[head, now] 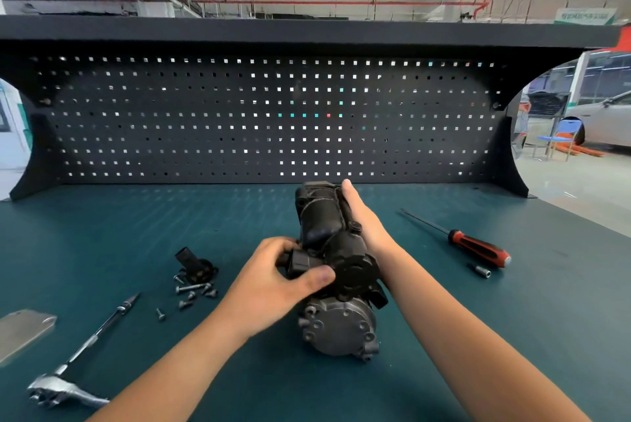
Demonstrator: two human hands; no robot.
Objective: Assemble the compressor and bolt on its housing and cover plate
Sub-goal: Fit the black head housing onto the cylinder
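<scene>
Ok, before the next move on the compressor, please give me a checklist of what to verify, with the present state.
1. The compressor is steadied by the right hand: ok.
2. The left hand grips the black connector part: ok.
3. Is the black connector part fully seated: cannot tell.
4. The loose bolts lie near the left hand: ok.
5. The ratchet is on the bench: ok.
6. The metal plate is bolted on: not ok, it lies at the left edge.

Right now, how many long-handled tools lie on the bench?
2. A ratchet lies front left; a red-and-black screwdriver lies right of the compressor. The arms cover some of the mat, so another could be hidden.
</scene>
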